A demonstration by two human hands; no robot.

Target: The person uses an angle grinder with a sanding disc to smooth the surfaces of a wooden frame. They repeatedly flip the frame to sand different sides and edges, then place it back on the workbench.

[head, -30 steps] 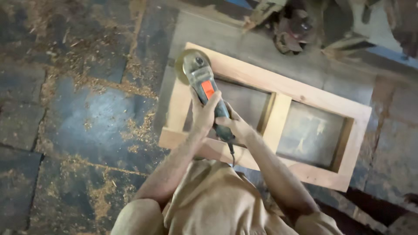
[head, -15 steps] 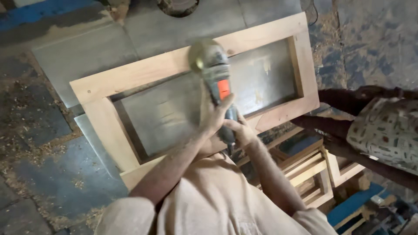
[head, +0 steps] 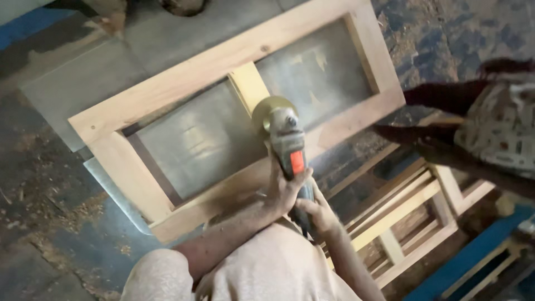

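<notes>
A grey angle grinder (head: 288, 146) with an orange switch and a yellowish sanding disc is held in both hands. My left hand (head: 284, 192) wraps the body just below the switch. My right hand (head: 317, 214) grips the rear of the handle. The disc rests on the middle upright of a pale wooden frame (head: 139, 103) lying flat on grey boards. The frame has two open panels.
Another person in a patterned garment (head: 496, 125) crouches at the right, a dark arm (head: 440, 95) reaching toward the frame's right end. More wooden frames (head: 409, 209) lie stacked at lower right by a blue piece (head: 473, 253). Sawdust covers the stone floor (head: 50, 206) at left.
The grinder moved from the frame's far rail down onto the middle upright, nearer to me. The view shifted, showing more of the stacked frames at lower right.
</notes>
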